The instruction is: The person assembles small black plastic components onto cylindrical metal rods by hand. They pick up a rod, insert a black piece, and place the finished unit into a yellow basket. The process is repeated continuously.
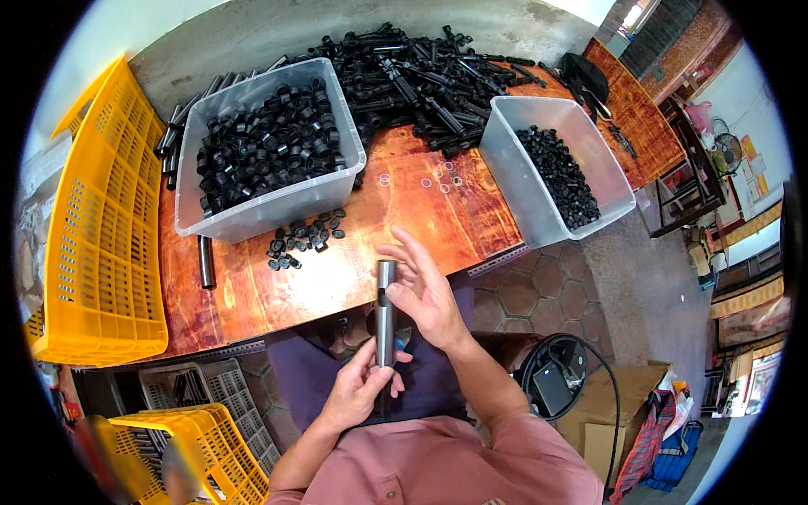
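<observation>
A long black tube (385,328) stands nearly upright in front of my lap, with a shiny, slightly wider upper part. My left hand (358,391) is closed round its lower part, thumb in front. Up at the top end is my right hand (429,303), its thumb laid against the tube and some fingertips passing behind it, while the upper fingers stretch out. The tube's bottom end is hard to make out against my dark trousers. Closest on the tabletop lie several small black caps (296,242) in a loose cluster.
On the wooden table (438,219) stand a large clear bin (269,206) of black rings and another clear bin (551,202) of small black parts. Black tubular parts (404,80) are heaped behind. Thin white rings (427,183) lie between. Yellow crates (109,227) line the left.
</observation>
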Available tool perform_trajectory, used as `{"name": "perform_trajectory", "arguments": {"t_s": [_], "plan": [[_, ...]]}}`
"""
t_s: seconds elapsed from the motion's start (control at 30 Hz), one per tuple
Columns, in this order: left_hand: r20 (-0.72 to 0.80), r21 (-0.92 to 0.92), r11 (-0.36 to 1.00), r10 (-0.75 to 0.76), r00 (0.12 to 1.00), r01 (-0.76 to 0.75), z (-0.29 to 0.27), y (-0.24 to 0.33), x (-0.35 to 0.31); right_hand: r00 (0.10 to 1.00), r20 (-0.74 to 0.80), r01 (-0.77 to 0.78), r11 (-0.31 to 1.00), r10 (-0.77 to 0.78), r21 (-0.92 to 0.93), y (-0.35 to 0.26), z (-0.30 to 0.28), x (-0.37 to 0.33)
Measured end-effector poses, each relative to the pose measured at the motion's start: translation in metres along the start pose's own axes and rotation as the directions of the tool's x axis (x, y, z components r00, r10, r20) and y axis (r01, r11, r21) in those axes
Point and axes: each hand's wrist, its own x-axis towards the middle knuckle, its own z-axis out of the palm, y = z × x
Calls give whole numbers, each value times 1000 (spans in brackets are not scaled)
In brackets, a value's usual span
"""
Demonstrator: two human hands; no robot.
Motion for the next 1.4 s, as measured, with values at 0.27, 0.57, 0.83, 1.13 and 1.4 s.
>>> {"name": "perform_trajectory", "arguments": {"t_s": [0.27,0.57,0.83,1.13,1.4], "plan": [[-70,-284,957,-87,994,64,-9,3,0,984,-1,-178,984,178,8,19,-13,-4],[-1,-130,984,-127,992,126,-5,6,-3,997,-36,-65,996,68,60,21,-19,-10],[-70,-130,978,-173,982,163,-10,5,-3,993,-75,-85,993,92,86,25,-17,-10],[-136,-157,968,-216,967,194,-8,6,-1,994,-81,-74,996,77,40,25,-11,-9],[-161,-77,985,-166,973,155,-5,6,-3,988,-63,-117,956,139,270,23,-14,-9]]}}
